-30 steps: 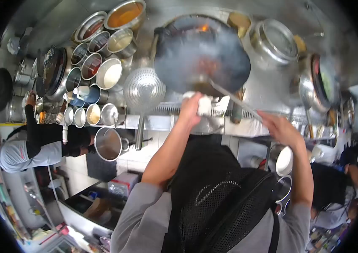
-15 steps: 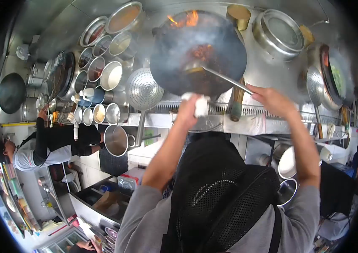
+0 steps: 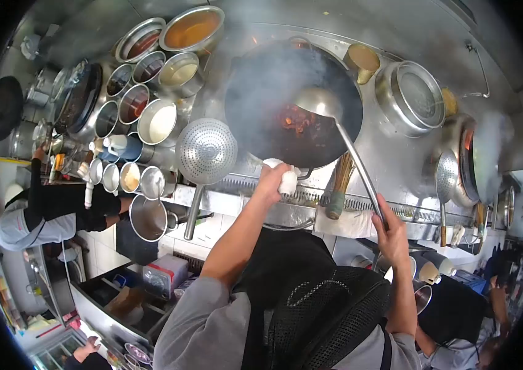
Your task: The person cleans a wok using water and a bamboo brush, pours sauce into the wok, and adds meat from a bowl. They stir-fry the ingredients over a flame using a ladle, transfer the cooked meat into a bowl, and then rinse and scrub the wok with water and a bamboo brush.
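Observation:
My left hand (image 3: 270, 184) is closed on a folded white cloth (image 3: 288, 181) at the near rim of a large black wok (image 3: 343, 83). Whether the cloth wraps the wok's handle is hard to see. Dark reddish food pieces (image 3: 297, 119) lie in the wok under smoke. My right hand (image 3: 392, 237) grips the long metal handle of a ladle (image 3: 317, 102). The ladle's bowl is over the wok, just beyond the food. A bamboo wok brush (image 3: 338, 194) lies between my hands on the stove's front edge. A perforated skimmer (image 3: 206, 151) rests to the left of the wok.
Several metal pots of sauces and seasonings (image 3: 158, 121) crowd the left, with a bowl of orange liquid (image 3: 192, 29) behind. A lidded metal pot (image 3: 410, 95) and another skimmer (image 3: 447, 176) are on the right. Co-workers (image 3: 39, 213) stand at both sides.
The ladle's bowl has risen from the food toward the wok's far right. My right hand has dropped lower, its handle now steeper. The tall flames at the wok's back have shrunk.

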{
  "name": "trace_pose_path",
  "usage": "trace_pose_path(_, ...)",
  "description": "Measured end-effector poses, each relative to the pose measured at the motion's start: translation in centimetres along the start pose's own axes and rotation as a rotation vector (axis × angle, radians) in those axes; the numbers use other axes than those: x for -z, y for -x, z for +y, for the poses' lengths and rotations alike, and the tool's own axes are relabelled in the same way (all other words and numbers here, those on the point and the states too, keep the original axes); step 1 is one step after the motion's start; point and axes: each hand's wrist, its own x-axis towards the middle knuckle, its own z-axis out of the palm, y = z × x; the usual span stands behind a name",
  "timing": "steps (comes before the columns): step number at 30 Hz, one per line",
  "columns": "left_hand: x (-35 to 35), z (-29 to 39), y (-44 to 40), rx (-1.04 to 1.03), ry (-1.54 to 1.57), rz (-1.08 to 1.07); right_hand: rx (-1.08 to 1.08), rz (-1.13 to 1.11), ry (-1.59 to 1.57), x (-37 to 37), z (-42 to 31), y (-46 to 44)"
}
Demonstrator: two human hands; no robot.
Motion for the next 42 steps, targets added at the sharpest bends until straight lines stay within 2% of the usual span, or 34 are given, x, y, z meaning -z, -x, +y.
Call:
trace_pose_path(1, 0.4, -0.1, -0.3, 0.010, 0.019, -0.005, -0.099, 0.009, 0.049, -0.5, 0.4, 0.3)
trace_pose_path(3, 0.5, 0.3, -1.5, 0.008, -0.055, 0.065, -0.017, 0.068, 0.136, -2.8, 2.5, -0.4)
trace_pose_path(4, 0.6, -0.1, -2.5, 0.085, -0.099, 0.176, -0.078, 0.044, 0.097, -3.5, 1.9, -1.5)
trace_pose_path(5, 1.4, -0.2, -2.9, 0.047, -0.054, 0.058, -0.133, 0.019, 0.058, -4.1, 1.1, -3.0)
trace_pose_path(6, 1.8, -0.8, -3.3, 0.043, -0.045, 0.084, -0.118, 0.023, 0.096, -5.2, -0.8, -5.1)
trace_pose_path(7, 1.8, -1.3, -3.8, 0.035, -0.036, 0.109, -0.083, 0.046, -0.009, -6.6, -3.1, -7.5)
trace_pose_path(10, 2.3, -1.6, -4.3, 0.056, -0.100, 0.088, 0.125, 0.094, 0.061, -10.7, -9.8, -17.3)
trace_pose_path(11, 2.4, -1.4, -4.5, 0.095, -0.180, 0.108, 0.166, 0.098, 0.086, -11.9, -12.7, -20.9)
trace_pose_path(13, 1.5, 1.2, -2.3, 0.063, -0.147, 0.191, 0.172, 0.035, 0.158, -13.6, -19.4, -27.2)
trace_pose_path(15, 3.6, -4.2, -6.5, -0.050, -0.094, 0.103, 0.233, 0.014, 0.269, -16.6, -23.0, -33.7)
trace_pose_path(16, 3.5, -4.4, -6.7, -0.018, -0.088, 0.104, 0.263, 0.019, 0.270, -18.1, -24.8, -36.3)
trace_pose_path(18, 3.2, -2.8, -6.2, 0.091, -0.060, 0.113, 0.255, -0.032, 0.546, -20.8, -27.5, -40.5)
trace_pose_path(19, 3.0, -2.1, -5.9, 0.149, -0.023, 0.129, 0.276, -0.026, 0.547, -21.6, -28.0, -41.9)
trace_pose_path(21, 2.8, -1.3, -5.6, 0.189, -0.142, 0.162, 0.351, -0.079, 0.506, -22.7, -28.4, -43.9)
trace_pose_path(23, 2.4, 1.3, -3.8, 0.189, -0.164, 0.159, 0.369, -0.084, 0.524, -22.6, -27.8, -41.9)
trace_pose_path(25, 2.2, 1.5, -3.3, 0.203, -0.184, 0.140, 0.252, 0.063, 0.527, -21.3, -27.0, -36.2)
trace_pose_path(27, 2.6, -0.9, -5.1, 0.177, -0.113, 0.167, 0.408, 0.085, 0.120, -18.9, -19.9, -32.5)
trace_pose_path(28, 3.0, -1.0, -5.2, 0.115, -0.162, 0.091, 0.135, -0.023, -0.098, -16.0, -18.6, -29.2)
trace_pose_path(29, 3.1, -1.6, -5.6, 0.127, -0.172, 0.082, 0.111, -0.013, -0.066, -13.6, -16.7, -25.9)
trace_pose_path(30, 3.3, -2.5, -6.2, 0.034, -0.193, 0.124, 0.088, -0.003, -0.034, -11.2, -14.9, -22.7)
trace_pose_path(31, 3.4, -3.5, -5.9, -0.057, -0.216, 0.165, 0.313, 0.118, 0.256, -9.8, -12.1, -19.6)
trace_pose_path(32, 3.6, -3.3, -4.8, 0.052, -0.052, 0.049, 0.304, 0.130, 0.255, -8.9, -9.9, -16.7)
trace_pose_path(33, 2.9, -0.2, -1.5, 0.077, -0.123, 0.088, 0.293, 0.151, 0.266, -8.1, -7.8, -14.3)
trace_pose_path(35, 3.5, -3.4, -3.9, 0.026, -0.077, 0.173, 0.224, 0.167, 0.259, -7.3, -6.2, -9.5)
trace_pose_path(37, 1.7, 1.0, 0.1, 0.048, -0.027, 0.025, 0.025, -0.010, 0.166, -6.5, -7.6, -6.7)
trace_pose_path(38, 1.1, 0.5, 1.2, -0.046, 0.050, 0.081, 0.230, 0.069, 0.068, -7.0, -4.2, -5.7)
trace_pose_path(39, 0.4, 1.1, 1.8, -0.040, 0.027, 0.075, 0.216, 0.084, 0.054, -6.5, -3.9, -4.9)
trace_pose_path(41, 0.2, 1.6, 3.6, 0.106, 0.086, 0.081, 0.097, -0.094, 0.108, -4.9, -4.4, -1.9)
trace_pose_path(42, 1.4, -0.3, 4.1, 0.003, 0.025, -0.029, 0.025, -0.205, 0.163, -2.4, -5.8, -0.5)
